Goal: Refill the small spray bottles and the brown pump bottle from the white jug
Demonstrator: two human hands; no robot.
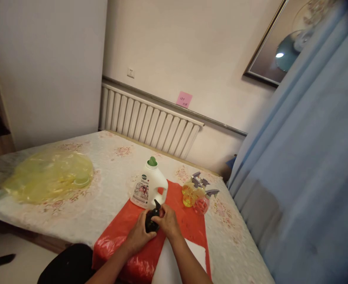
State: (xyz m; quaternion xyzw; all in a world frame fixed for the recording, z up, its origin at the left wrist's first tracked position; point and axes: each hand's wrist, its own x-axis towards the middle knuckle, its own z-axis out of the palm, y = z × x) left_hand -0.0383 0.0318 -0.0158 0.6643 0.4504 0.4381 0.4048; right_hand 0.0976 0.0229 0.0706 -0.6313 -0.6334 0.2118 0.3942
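Over the red plastic sheet [117,225], both hands are closed on a small black pump bottle [151,224] with a black nozzle on top. My left hand [140,233] wraps round its body from the left. My right hand [169,223] grips near its neck from the right, and those fingertips are partly hidden. Just beyond stands a white detergent jug [150,185] with a green spout and a side handle. To the right, several small spray bottles [196,193] with grey trigger heads stand close together, holding yellow and pink contents.
A crumpled yellow plastic bag [49,175] lies at the left on the floral-covered bed [123,152]. White sheets [169,260] rest under my right forearm. A black rounded seat [69,264] is at the near edge. A radiator [150,122] and a blue curtain [304,157] border the bed.
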